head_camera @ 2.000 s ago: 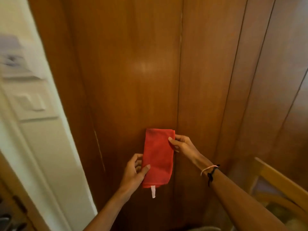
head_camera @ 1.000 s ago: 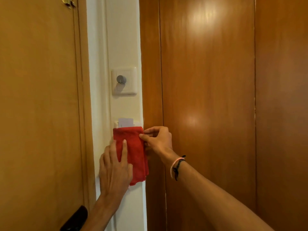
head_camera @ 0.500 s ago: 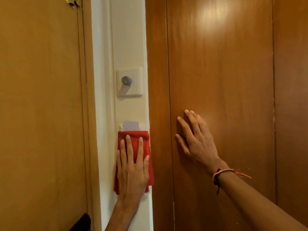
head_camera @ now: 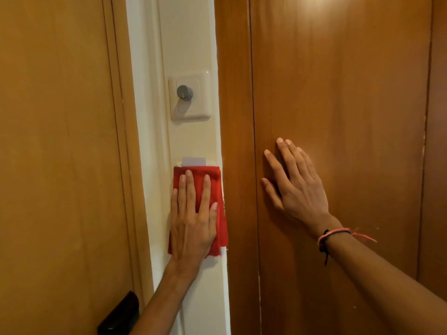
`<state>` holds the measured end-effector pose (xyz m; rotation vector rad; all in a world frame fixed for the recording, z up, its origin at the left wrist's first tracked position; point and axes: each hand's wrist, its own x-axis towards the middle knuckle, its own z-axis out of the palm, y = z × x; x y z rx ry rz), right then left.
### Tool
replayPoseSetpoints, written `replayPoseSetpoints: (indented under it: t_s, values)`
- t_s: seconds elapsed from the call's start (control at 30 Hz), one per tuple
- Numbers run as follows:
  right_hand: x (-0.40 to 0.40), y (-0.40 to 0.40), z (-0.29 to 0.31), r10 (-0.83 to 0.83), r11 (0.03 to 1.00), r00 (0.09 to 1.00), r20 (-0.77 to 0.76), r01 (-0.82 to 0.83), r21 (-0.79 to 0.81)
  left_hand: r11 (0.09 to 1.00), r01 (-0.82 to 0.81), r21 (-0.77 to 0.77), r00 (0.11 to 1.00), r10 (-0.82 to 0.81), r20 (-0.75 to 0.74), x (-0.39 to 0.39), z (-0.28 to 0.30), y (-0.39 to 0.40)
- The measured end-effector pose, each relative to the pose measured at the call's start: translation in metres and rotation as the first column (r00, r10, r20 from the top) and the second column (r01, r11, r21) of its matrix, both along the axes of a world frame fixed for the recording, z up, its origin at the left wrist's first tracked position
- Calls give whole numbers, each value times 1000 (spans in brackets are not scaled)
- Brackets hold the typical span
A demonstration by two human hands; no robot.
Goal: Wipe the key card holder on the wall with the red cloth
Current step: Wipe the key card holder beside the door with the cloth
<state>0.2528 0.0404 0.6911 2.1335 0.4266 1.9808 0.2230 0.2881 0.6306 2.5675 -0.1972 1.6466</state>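
A: Starting big: wood panel (head_camera: 338, 93) at three o'clock, door (head_camera: 53, 141) at nine, a pale wall (head_camera: 188, 44) strip between them.

B: And the hands?

A: Right hand (head_camera: 297, 187) lies flat on the panel, released, grasping nothing. Left hand (head_camera: 193, 218) presses the cloth (head_camera: 217, 189) flat under a spread palm, not clenched around it.

B: Where's the holder (head_camera: 210, 163)?

A: Six o'clock from the dial (head_camera: 185, 92), almost wholly under the cloth; only its top rim shows, with a card (head_camera: 194, 161) poking out at twelve.

B: How should the wipe go?

A: I'd keep the palm flat, pressure even, stroke toward six, then catch the rim without nudging the card.

B: And the cloth?

A: Red, folded, soft-napped.
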Motion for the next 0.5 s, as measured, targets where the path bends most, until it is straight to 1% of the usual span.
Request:
replayPoseSetpoints:
  t_s: [0.07,0.17,0.27,0.33,0.43,0.5]
  values:
    - [0,0,0,3,1000,1000,2,-3,9,999,9,37,1000,-10,18,4,-2,0]
    - [0,1,0,-7,1000,1000,12,7,5,996,46,78,999,-47,15,6,-22,-2]
    - [0,1,-1,-4,1000,1000,17,4,3,993,103,61,991,-108,77,14,-14,9]
    - [-1,2,0,1,1000,1000,19,-1,2,994,93,64,990,-99,96,17,-5,13]
    - [-2,2,0,0,1000,1000,11,0,6,996,92,18,992,-94,79,14,-19,8]
    - [-3,2,-1,10,1000,1000,13,-10,10,994,106,26,990,-108,94,13,-26,8]
